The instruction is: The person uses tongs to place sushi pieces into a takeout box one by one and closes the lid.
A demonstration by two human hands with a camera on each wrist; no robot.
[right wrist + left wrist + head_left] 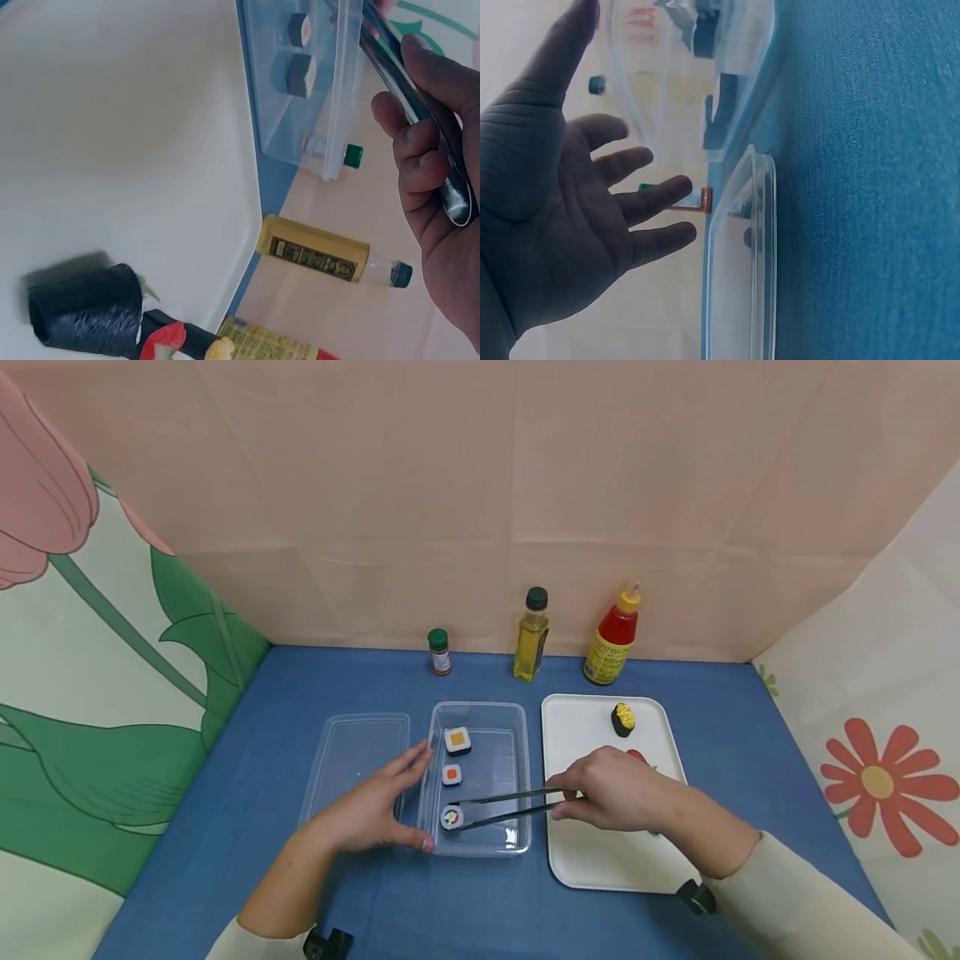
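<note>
From the head camera, the right hand [611,793] grips a pair of metal tongs [510,806] whose tips close on a round sushi roll [452,817] at the near left corner of a clear plastic box [517,777] on the blue table [247,793]. Two more square sushi pieces [454,756] lie further back in the same box. The left hand [375,806] rests against the box's left wall with fingers straight and spread, holding nothing; a clear lid [356,756] lies flat just beside the box on that side. To the right of the box is a white tray [592,860] bearing a sushi piece topped with yellow corn [622,719]; a red piece behind the right hand is mostly hidden. A small spice jar [439,652], an oil bottle [531,636] and a red sauce bottle [613,639] stand along the back wall. The left wrist camera shows the left hand's palm [547,225] wide, fingers apart, beside the clear lid's rim [750,247]. The right wrist camera shows the right hand's fingers [420,150] curled round the tongs' handles [420,112], the box [300,97] with two pieces beyond, and a dark seaweed-wrapped piece [86,311] on the tray [127,150].
</note>
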